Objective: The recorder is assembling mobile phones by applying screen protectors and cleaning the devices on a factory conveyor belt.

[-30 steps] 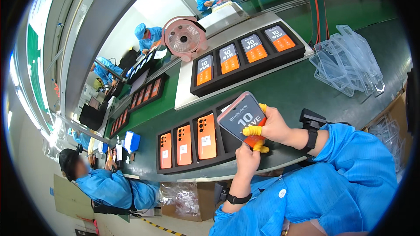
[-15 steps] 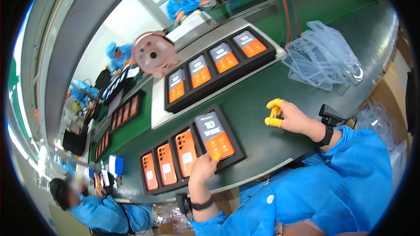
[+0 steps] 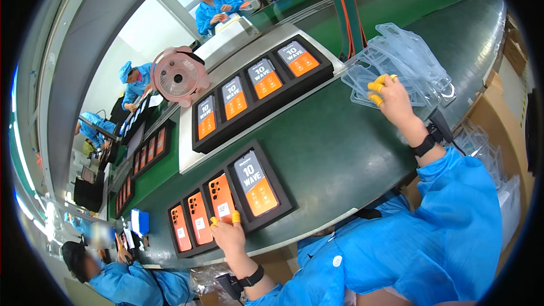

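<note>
Orange phones fill the near black tray (image 3: 283, 195) on the green counter (image 3: 340, 147): three lie back-up and one (image 3: 256, 184) lies screen-up at the tray's right end. The left hand (image 3: 228, 234), with yellow finger cots, rests at the tray's near edge, fingertips touching the tray just below the third phone (image 3: 221, 197); its fingers are loosely spread and hold nothing. The right hand (image 3: 394, 100) reaches far right onto a heap of clear plastic cases (image 3: 419, 56), fingers in yellow cots pressing on the top of the pile; whether it grips one cannot be told. Both hands are well apart. A second black tray (image 3: 317, 76) with four screen-up phones sits farther back on a white board (image 3: 187, 161), beside a pink fan (image 3: 178, 75).
</note>
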The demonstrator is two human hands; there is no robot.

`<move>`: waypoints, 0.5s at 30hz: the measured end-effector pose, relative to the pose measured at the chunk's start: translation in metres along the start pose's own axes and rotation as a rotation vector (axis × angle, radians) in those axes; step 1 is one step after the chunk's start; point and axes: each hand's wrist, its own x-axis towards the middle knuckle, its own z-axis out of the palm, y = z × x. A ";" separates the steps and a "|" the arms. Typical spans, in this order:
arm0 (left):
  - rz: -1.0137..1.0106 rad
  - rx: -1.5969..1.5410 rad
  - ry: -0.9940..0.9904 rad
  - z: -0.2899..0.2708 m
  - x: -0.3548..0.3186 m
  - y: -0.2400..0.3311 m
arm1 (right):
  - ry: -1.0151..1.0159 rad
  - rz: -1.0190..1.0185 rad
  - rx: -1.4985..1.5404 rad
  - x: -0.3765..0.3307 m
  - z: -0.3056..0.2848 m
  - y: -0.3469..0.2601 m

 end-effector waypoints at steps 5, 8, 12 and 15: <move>-0.113 -0.288 -0.120 -0.004 0.023 -0.015 | 0.088 -0.192 0.409 0.020 -0.042 -0.032; -0.088 -0.193 -0.074 0.001 0.014 -0.013 | -0.402 -0.570 0.735 0.008 -0.040 -0.048; -0.134 -0.232 -0.105 0.006 0.026 -0.002 | -0.763 -0.693 0.575 -0.034 0.000 -0.021; -0.185 -0.579 -0.299 0.003 0.042 -0.024 | -0.744 -0.654 0.512 -0.019 -0.014 -0.046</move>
